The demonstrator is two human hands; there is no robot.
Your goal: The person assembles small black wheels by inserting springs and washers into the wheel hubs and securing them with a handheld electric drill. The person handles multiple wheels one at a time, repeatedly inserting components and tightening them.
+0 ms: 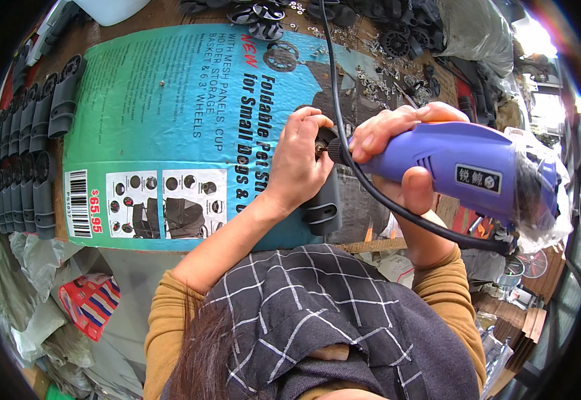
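Note:
My right hand (404,137) is closed around a purple electric screwdriver (437,157), whose dark nose points left. Its tip meets the upper end of a dark grey plastic part (324,203), near a small brass-coloured spot. My left hand (299,160) grips this part from its left side, fingers curled over the top end. The part lies on a printed cardboard sheet (130,100) in blue and green. A black cord (334,73) runs down in front of the tool's nose and loops under it to its rear end. Clear plastic wrap (537,193) covers that end.
Rows of similar grey parts (67,100) stand along the left edge. Loose metal hardware (377,90) is scattered at the back right, near black wheels (397,43) and a plastic bag (477,30). Crumpled bags (37,267) lie at lower left.

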